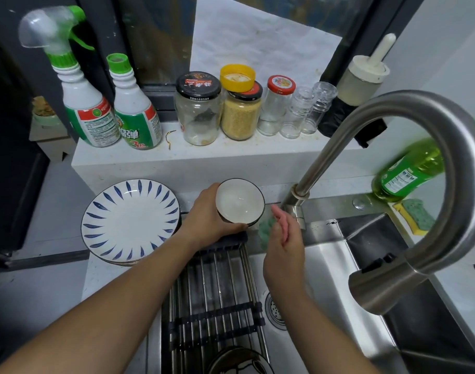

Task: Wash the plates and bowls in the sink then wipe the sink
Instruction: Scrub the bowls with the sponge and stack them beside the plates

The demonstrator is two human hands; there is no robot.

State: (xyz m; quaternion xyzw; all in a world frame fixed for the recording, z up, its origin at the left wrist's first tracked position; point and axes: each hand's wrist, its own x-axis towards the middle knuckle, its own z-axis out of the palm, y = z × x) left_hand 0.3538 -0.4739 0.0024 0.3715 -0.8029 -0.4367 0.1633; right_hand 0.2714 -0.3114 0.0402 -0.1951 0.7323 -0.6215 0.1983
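My left hand (208, 217) grips a white bowl with a dark rim (239, 202) at the far end of the metal drying rack (217, 292) that spans the sink (325, 271). Just right of the bowl, my right hand (285, 238) hovers with relaxed fingers in front of a green cloth (264, 228) on the sink's back ledge; I cannot tell whether it touches the cloth. A white plate with blue leaf marks (131, 221) tops a small stack on the counter to the left. Another dark-rimmed dish (239, 361) shows at the bottom edge under the rack.
A tall curved steel faucet (433, 211) arches over the sink on the right. Green dish soap (409, 171) and a yellow-green sponge (414, 215) lie behind it. Spray bottles (88, 103) and several jars (240, 112) line the back ledge. A drain strainer (275, 311) sits in the basin.
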